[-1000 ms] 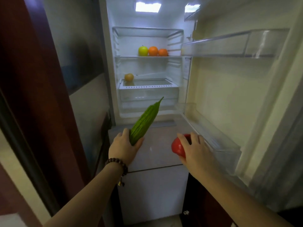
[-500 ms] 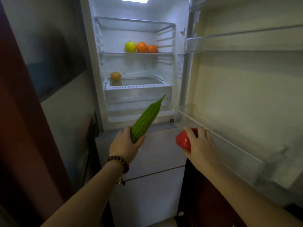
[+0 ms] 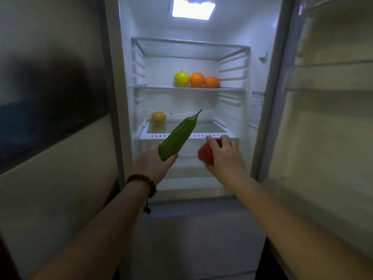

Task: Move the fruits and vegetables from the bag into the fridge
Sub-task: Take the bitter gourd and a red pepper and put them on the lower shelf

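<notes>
While the fridge [image 3: 260,122] stands with its door [image 3: 323,138] swung wide to the right, both arms reach toward the lit compartment; the left hand [image 3: 153,164], a dark bead bracelet [image 3: 142,181] on its wrist, is closed around the thick end of a long green gourd [image 3: 178,136], whose pointed tip slants up and to the right in front of the lower shelf [image 3: 187,136]; the right hand [image 3: 224,156] is wrapped over a red vegetable [image 3: 205,154], fingers [image 3: 226,139] curled across its top, held just in front of the white slotted front edge of that shelf; neither item rests on anything. Inside, a yellow-green apple [image 3: 181,78] and two oranges [image 3: 197,79] sit side by side and touching on the middle glass shelf [image 3: 161,87]; a yellowish round fruit [image 3: 158,116] lies alone at the back left of the lower shelf, well apart from the gourd's tip; a light panel [image 3: 193,11] glows in the ceiling. The bag is out of view.
</notes>
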The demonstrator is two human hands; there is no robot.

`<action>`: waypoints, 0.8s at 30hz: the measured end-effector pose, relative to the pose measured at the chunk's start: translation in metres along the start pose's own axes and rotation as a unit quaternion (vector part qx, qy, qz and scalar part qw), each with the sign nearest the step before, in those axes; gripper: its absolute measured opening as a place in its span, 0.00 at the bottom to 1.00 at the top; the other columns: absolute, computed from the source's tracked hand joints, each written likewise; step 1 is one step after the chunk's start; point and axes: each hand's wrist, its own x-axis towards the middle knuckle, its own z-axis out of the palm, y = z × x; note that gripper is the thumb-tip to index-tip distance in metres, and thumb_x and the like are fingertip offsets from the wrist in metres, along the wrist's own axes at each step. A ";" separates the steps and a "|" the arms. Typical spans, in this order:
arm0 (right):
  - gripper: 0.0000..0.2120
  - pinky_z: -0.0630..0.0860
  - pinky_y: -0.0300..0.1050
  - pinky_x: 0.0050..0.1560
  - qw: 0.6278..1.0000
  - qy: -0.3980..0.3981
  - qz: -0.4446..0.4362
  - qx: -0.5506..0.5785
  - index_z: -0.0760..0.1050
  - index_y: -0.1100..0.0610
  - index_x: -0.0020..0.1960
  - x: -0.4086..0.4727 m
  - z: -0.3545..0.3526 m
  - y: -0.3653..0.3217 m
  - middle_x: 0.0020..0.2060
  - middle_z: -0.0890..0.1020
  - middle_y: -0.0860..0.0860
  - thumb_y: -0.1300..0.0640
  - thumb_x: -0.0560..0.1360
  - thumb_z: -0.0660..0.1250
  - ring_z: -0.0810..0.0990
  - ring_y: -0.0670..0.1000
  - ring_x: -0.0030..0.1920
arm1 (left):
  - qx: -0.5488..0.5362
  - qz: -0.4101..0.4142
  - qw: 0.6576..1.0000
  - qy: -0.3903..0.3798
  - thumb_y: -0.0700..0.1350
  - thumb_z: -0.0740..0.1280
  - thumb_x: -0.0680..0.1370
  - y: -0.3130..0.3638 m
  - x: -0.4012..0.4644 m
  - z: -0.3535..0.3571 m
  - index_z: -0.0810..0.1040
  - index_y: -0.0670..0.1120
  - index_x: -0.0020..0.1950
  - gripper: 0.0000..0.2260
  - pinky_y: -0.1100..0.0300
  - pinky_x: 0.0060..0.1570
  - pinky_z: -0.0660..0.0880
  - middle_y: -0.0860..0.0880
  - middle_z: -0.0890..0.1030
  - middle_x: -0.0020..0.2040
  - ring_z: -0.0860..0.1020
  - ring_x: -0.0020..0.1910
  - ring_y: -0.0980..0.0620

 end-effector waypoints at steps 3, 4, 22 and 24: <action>0.34 0.67 0.53 0.63 1.000 0.014 0.002 -0.002 0.59 0.49 0.72 0.061 0.005 0.013 0.66 0.65 0.57 0.49 0.70 0.71 0.65 0.58 0.64 | 0.061 -0.026 0.997 -0.031 0.60 0.67 0.72 0.015 0.060 0.008 0.73 0.49 0.53 0.18 0.57 0.40 0.74 0.49 0.77 0.42 0.77 0.40 0.50; 0.35 0.68 0.53 0.63 1.000 0.017 0.004 -0.002 0.59 0.50 0.72 0.079 0.006 0.017 0.65 0.65 0.58 0.49 0.70 0.71 0.65 0.58 0.63 | 0.085 -0.031 0.995 -0.041 0.60 0.66 0.72 0.022 0.078 0.011 0.72 0.49 0.52 0.18 0.58 0.38 0.73 0.49 0.76 0.41 0.76 0.40 0.50; 0.36 0.69 0.54 0.61 0.996 -0.001 0.089 -0.006 0.58 0.46 0.71 0.209 0.072 0.083 0.64 0.65 0.56 0.45 0.69 0.71 0.64 0.58 0.63 | 0.287 0.214 0.932 -0.067 0.54 0.71 0.72 -0.002 0.309 0.138 0.70 0.48 0.60 0.21 0.52 0.52 0.70 0.46 0.74 0.56 0.72 0.56 0.44; 0.37 0.70 0.54 0.61 0.995 -0.016 0.098 -0.009 0.57 0.45 0.71 0.217 0.079 0.089 0.65 0.63 0.55 0.45 0.68 0.72 0.63 0.58 0.64 | 0.280 0.218 0.932 -0.070 0.54 0.70 0.72 -0.004 0.329 0.155 0.70 0.48 0.60 0.20 0.51 0.53 0.70 0.46 0.74 0.57 0.71 0.57 0.44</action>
